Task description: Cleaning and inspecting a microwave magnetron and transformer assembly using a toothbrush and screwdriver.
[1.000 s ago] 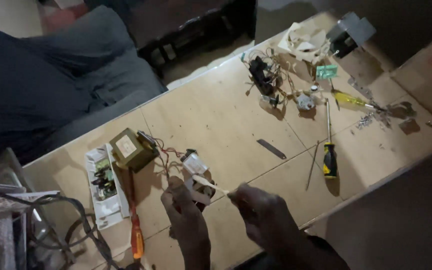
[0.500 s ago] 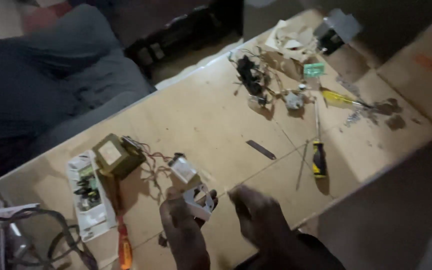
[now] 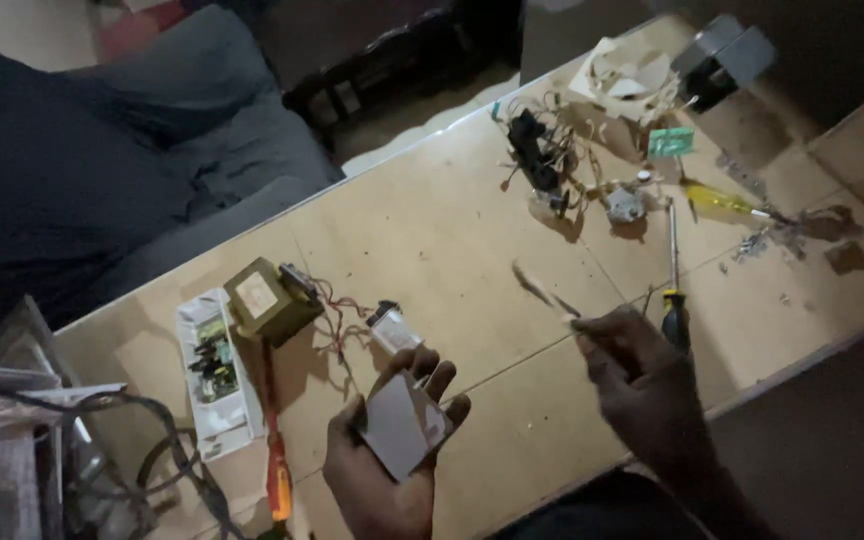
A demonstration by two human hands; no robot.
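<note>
My left hand [image 3: 384, 462] lies palm up over the wooden table's [image 3: 452, 230] near edge, holding a small flat whitish square part [image 3: 402, 424]. To its right, my right hand [image 3: 642, 375] is raised and pinches a thin, blurred strip-like piece [image 3: 542, 290] between its fingertips. A brown transformer block [image 3: 267, 300] with red wires [image 3: 337, 305] sits just beyond my left hand, next to a small white component [image 3: 390, 327]. A black-and-yellow screwdriver [image 3: 672, 270] lies on the table right behind my right hand.
A white open case with a circuit board [image 3: 212, 370] and an orange-handled screwdriver [image 3: 274, 455] lie at the left. Wires and small parts [image 3: 552, 165], a yellow screwdriver [image 3: 722, 200] and a grey box [image 3: 722, 55] fill the far right. A dark sofa [image 3: 102, 150] stands behind, cables [image 3: 132, 470] at left.
My left hand has turned palm up with the whitish part lying in it. My right hand has lifted up and to the right with the thin piece. The view shifted.
</note>
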